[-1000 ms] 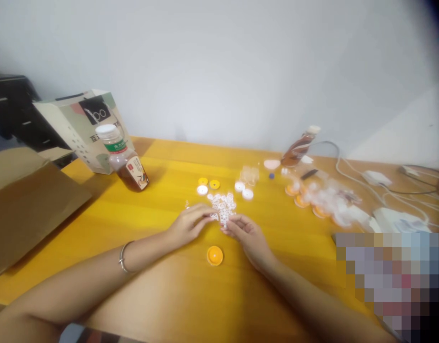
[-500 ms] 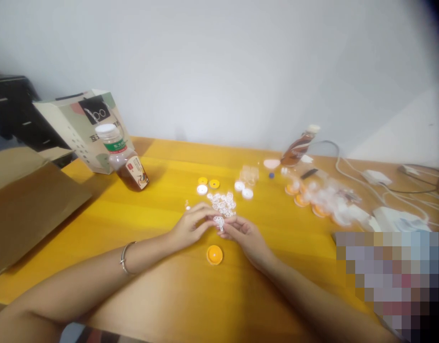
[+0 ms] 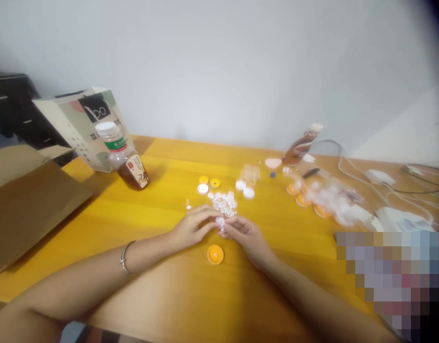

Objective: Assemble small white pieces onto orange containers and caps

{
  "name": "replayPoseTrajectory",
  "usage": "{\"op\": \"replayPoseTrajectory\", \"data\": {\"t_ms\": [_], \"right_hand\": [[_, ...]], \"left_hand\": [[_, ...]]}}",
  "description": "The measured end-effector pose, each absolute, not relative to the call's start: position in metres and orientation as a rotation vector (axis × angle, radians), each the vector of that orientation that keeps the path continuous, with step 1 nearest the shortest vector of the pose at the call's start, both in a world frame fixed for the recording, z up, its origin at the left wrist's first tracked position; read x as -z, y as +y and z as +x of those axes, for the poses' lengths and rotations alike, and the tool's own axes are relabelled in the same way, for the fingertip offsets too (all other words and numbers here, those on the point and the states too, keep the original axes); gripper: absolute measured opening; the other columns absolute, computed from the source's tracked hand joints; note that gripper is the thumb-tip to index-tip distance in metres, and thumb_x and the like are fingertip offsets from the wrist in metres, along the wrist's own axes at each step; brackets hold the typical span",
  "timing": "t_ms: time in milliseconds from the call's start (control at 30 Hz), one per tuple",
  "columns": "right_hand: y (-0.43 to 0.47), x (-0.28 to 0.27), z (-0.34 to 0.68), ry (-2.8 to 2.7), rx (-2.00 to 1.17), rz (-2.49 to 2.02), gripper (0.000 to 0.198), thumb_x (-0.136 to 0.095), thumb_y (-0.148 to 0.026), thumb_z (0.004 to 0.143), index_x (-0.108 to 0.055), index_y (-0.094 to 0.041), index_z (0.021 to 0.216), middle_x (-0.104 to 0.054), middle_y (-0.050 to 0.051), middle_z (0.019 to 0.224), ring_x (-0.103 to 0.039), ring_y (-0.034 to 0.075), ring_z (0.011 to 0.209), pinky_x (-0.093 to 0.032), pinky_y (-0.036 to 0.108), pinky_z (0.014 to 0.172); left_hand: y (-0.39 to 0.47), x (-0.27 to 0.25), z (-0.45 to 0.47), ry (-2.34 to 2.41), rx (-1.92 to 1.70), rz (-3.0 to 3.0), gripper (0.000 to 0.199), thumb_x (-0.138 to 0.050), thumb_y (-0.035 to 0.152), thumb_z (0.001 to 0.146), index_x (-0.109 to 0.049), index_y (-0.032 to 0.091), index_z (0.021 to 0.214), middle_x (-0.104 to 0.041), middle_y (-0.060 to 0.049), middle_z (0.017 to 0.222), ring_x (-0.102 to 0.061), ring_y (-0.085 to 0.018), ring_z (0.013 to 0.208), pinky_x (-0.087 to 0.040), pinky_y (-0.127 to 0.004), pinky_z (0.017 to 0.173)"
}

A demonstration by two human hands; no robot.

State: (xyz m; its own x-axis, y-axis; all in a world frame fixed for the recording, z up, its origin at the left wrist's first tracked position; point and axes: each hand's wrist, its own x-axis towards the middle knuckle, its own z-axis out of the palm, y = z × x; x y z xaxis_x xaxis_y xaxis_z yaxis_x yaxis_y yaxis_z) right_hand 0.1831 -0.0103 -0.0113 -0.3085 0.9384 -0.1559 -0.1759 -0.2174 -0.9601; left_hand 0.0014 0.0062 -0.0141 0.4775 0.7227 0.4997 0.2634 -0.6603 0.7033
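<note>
I pinch a little white ring piece (image 3: 220, 222) between the fingertips of my left hand (image 3: 191, 227) and my right hand (image 3: 246, 234). A second ago my fingers were in the pile of white rings (image 3: 224, 202); now the piece is lifted just this side of the pile. The orange cap (image 3: 215, 254) sits near, closer to me.

- A small room used as an informal workspace, perhaps a home or office, is showing here.
- A yellow wooden table (image 3: 162, 295) is standing against a plain white wall (image 3: 219, 62).
- Chargers and cables (image 3: 380, 178) are lying at right; a paper shopping bag (image 3: 80, 124) and cardboard box (image 3: 26, 205) are sitting at left.
</note>
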Motion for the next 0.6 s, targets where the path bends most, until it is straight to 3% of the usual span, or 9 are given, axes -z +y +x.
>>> {"op": "replayPoseTrajectory", "data": {"t_ms": [600], "right_hand": [[-0.012, 0.009, 0.1806, -1.198, -1.604, -1.053, 0.022, -0.074, -0.035, 0.062, -0.062, -0.018, 0.07, -0.067, -0.002, 0.068, -0.063, 0.012, 0.063, -0.052, 0.029, 0.072]], "left_hand": [[0.0048, 0.0118, 0.0044, 0.784, -1.116, 2.083, 0.019, -0.055, 0.018, 0.082, -0.059, 0.013, 0.1, -0.06, -0.006, 0.086, -0.057, -0.013, 0.079, -0.047, -0.026, 0.075]]}}
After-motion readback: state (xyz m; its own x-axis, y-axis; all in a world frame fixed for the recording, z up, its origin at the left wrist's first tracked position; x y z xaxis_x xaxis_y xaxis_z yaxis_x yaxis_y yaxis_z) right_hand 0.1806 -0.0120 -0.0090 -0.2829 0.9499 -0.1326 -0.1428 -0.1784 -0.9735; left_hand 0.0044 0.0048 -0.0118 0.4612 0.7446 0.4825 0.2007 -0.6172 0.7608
